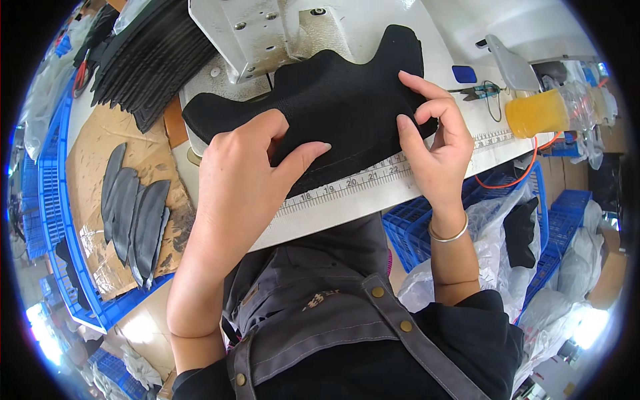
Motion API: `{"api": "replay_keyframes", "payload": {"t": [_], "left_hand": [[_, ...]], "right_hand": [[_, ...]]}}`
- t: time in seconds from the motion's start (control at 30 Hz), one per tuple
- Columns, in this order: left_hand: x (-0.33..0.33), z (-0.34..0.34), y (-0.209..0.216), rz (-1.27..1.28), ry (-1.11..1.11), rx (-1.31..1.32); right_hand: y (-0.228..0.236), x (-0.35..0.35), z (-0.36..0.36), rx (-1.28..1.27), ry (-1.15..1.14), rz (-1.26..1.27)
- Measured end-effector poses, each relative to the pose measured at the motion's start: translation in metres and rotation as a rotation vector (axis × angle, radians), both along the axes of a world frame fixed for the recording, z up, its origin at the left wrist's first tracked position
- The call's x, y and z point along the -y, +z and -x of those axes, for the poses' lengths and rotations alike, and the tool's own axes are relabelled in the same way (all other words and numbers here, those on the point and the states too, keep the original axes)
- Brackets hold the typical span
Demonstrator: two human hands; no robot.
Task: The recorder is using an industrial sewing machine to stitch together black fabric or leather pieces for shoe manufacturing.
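A black fabric piece (340,100) with a curved outline lies on the white sewing machine table (373,197), under the machine head (267,33). My left hand (243,170) lies flat on its left part, fingers spread, pressing it down. My right hand (433,137) pinches the right edge of the fabric between thumb and fingers. A ruler strip (360,180) runs along the table's front edge, just below both hands.
A stack of black cut pieces (150,60) sits at the upper left. Several dark leaf-shaped pieces (133,213) lie on cardboard in a blue crate (63,200). A yellow cup (533,113) stands at the right. Blue crates and plastic bags (507,227) lie lower right.
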State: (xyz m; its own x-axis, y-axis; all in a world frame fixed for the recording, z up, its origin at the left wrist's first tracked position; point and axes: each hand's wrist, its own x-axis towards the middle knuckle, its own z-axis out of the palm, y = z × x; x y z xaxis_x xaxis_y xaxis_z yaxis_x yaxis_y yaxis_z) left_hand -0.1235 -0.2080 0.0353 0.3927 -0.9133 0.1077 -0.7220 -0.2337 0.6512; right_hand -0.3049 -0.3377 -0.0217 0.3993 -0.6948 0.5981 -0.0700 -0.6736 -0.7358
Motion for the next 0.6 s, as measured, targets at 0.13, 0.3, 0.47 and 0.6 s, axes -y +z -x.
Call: {"api": "replay_keyframes", "payload": {"t": [0.13,0.3,0.47,0.6], "left_hand": [[0.0,0.0,-0.001,-0.008,0.004,0.014],[0.0,0.002,0.003,-0.065,-0.005,0.113],[-0.006,-0.005,0.002,0.064,-0.019,0.28],[-0.01,-0.022,0.008,0.001,-0.124,0.125]], "right_hand": [[0.0,0.0,-0.001,-0.007,-0.01,0.021],[0.001,-0.001,-0.001,-0.042,-0.034,0.046],[0.001,-0.003,-0.003,-0.061,-0.033,0.069],[0.002,-0.001,-0.001,-0.07,-0.04,0.065]]}}
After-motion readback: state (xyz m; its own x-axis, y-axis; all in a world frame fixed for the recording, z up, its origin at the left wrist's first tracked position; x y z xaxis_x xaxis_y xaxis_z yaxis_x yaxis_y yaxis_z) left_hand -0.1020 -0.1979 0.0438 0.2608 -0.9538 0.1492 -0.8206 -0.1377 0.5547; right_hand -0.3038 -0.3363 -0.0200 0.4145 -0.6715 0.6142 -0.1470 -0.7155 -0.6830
